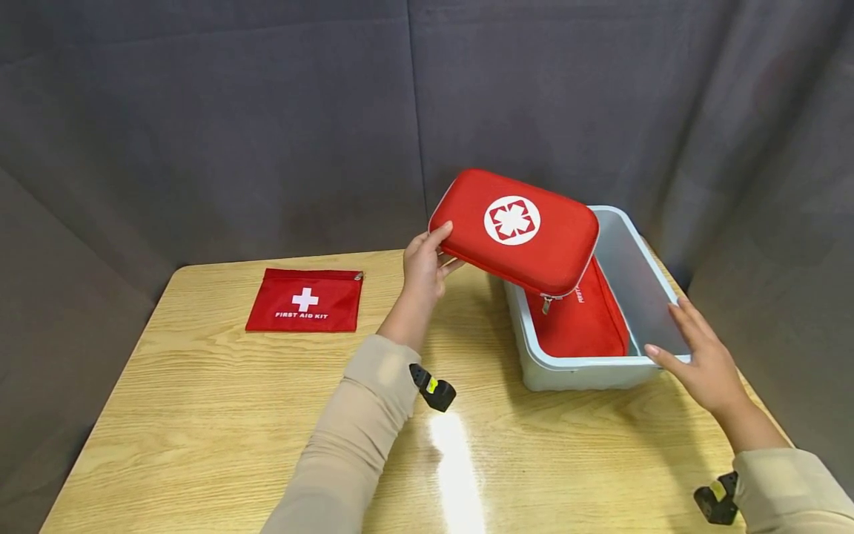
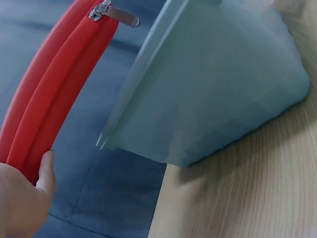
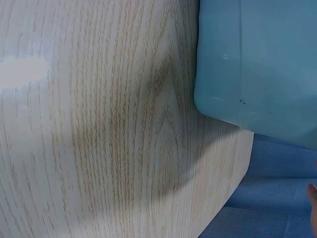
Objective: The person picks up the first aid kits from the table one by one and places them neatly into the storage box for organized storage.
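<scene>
My left hand grips the left end of a red zippered first aid case, thumb on top and fingers beneath. Tilted, the case hangs above the left side of a grey plastic bin, its zipper pull dangling. Inside the bin lies a red pouch, partly hidden by the case. My right hand rests at the bin's near right corner, fingers spread along the rim. In the left wrist view, the case's zipped edge shows beside the bin's outer wall.
A flat red first aid pouch with a white cross lies at the left back of the wooden table. Grey curtain hangs behind and on both sides. The bin stands near the table's right edge.
</scene>
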`<state>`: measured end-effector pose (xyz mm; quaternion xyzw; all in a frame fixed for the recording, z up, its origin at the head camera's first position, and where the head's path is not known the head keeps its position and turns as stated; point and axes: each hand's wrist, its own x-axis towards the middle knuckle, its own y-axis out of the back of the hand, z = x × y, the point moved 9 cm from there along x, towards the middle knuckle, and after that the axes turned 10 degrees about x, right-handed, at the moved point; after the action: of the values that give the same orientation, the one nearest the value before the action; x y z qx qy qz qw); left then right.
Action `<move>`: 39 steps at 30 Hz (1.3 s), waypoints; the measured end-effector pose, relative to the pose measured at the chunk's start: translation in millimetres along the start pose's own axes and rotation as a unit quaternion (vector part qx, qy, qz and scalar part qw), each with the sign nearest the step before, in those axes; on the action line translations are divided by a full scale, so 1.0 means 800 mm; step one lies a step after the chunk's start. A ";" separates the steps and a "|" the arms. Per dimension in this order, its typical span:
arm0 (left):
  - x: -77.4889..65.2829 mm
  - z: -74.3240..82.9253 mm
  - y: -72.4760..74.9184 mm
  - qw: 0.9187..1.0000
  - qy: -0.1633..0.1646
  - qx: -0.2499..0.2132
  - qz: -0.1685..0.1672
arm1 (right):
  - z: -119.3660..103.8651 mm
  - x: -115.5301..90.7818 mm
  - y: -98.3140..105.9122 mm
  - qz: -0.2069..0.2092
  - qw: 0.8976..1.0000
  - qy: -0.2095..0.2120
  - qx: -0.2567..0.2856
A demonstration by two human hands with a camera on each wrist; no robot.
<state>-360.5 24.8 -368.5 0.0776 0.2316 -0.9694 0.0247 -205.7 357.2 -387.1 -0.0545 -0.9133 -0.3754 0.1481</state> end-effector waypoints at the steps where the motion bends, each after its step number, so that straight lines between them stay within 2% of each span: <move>1: 0.002 -0.001 -0.002 1.000 -0.002 0.007 -0.002 | 0.000 0.000 0.000 0.000 1.000 0.000 -0.002; 2: 0.002 0.000 -0.004 1.000 -0.006 0.013 -0.006 | 0.000 0.000 0.000 0.001 1.000 0.000 -0.003; 3: 0.025 -0.015 -0.002 1.000 -0.014 0.016 -0.014 | 0.000 0.000 0.001 0.003 1.000 0.000 -0.004; 4: 0.060 -0.040 0.003 0.999 -0.020 0.020 -0.019 | 0.000 0.000 0.001 0.004 1.000 0.000 -0.005; 8: 0.058 -0.037 -0.003 0.998 -0.032 0.043 -0.025 | 0.001 -0.001 0.002 0.007 1.000 0.001 -0.004; 9: 0.080 -0.053 -0.002 0.998 -0.038 0.039 -0.032 | 0.001 -0.001 0.002 0.007 1.000 0.001 -0.004; 10: 0.074 -0.049 -0.005 0.998 -0.040 0.048 -0.031 | 0.002 -0.001 0.002 0.006 1.000 0.000 -0.003; 11: 0.059 -0.038 -0.010 0.997 -0.040 0.056 -0.031 | 0.002 0.000 0.002 0.005 1.000 0.000 -0.002; 12: 0.071 -0.046 -0.011 0.997 -0.037 0.067 -0.022 | 0.002 0.000 0.003 0.005 1.000 0.000 -0.001; 15: 0.128 -0.092 -0.008 0.995 -0.042 0.084 -0.031 | 0.001 0.000 0.003 0.004 1.000 0.000 0.000; 17: 0.125 -0.095 -0.012 0.994 -0.042 0.101 -0.029 | 0.002 0.000 0.003 0.003 1.000 -0.001 0.000; 18: 0.118 -0.092 -0.015 0.994 -0.038 0.100 -0.032 | 0.002 0.000 0.003 0.004 1.000 -0.001 0.000; 19: 0.121 -0.096 -0.015 0.994 -0.049 0.089 -0.047 | 0.002 0.000 0.003 0.004 1.000 0.000 -0.001; 23: 0.073 -0.065 -0.030 0.994 -0.034 0.089 -0.049 | 0.000 -0.001 0.004 0.007 1.000 0.004 0.001; 25: 0.085 -0.075 -0.034 0.994 -0.040 0.087 -0.059 | -0.001 -0.001 0.005 0.007 1.000 0.006 0.001; 26: 0.081 -0.074 -0.037 0.994 -0.030 0.094 -0.056 | -0.001 -0.001 0.005 0.007 1.000 0.007 0.001; 28: 0.103 -0.093 -0.041 0.992 -0.039 0.100 -0.062 | -0.002 -0.001 0.007 0.009 1.000 0.008 0.001; 29: 0.108 -0.097 -0.044 0.991 -0.033 0.117 -0.050 | -0.002 -0.001 0.007 0.009 1.000 0.008 0.001; 30: 0.125 -0.113 -0.046 0.991 -0.035 0.122 -0.052 | -0.003 -0.001 0.008 0.009 1.000 0.009 0.000; 32: 0.139 -0.130 -0.051 0.988 -0.031 0.140 -0.049 | -0.003 -0.002 0.009 0.010 1.000 0.010 0.000; 33: 0.158 -0.146 -0.052 0.987 -0.044 0.146 -0.054 | -0.003 -0.002 0.009 0.011 1.000 0.011 0.000; 35: 0.179 -0.167 -0.056 0.984 -0.058 0.155 -0.061 | -0.003 -0.002 0.009 0.013 1.000 0.014 0.001; 36: 0.193 -0.180 -0.056 0.984 -0.071 0.146 -0.076 | -0.004 -0.003 0.009 0.015 1.000 0.015 0.000; 38: 0.182 -0.173 -0.059 0.982 -0.072 0.158 -0.074 | -0.005 -0.003 0.008 0.016 1.000 0.017 0.001; 39: 0.165 -0.160 -0.062 0.982 -0.065 0.163 -0.071 | -0.005 -0.003 0.008 0.015 1.000 0.017 0.002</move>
<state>-477.0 125.0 -480.2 0.0006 0.0729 -0.9964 -0.0426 -201.3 358.8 -381.2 -0.0618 -0.9103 -0.3725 0.1698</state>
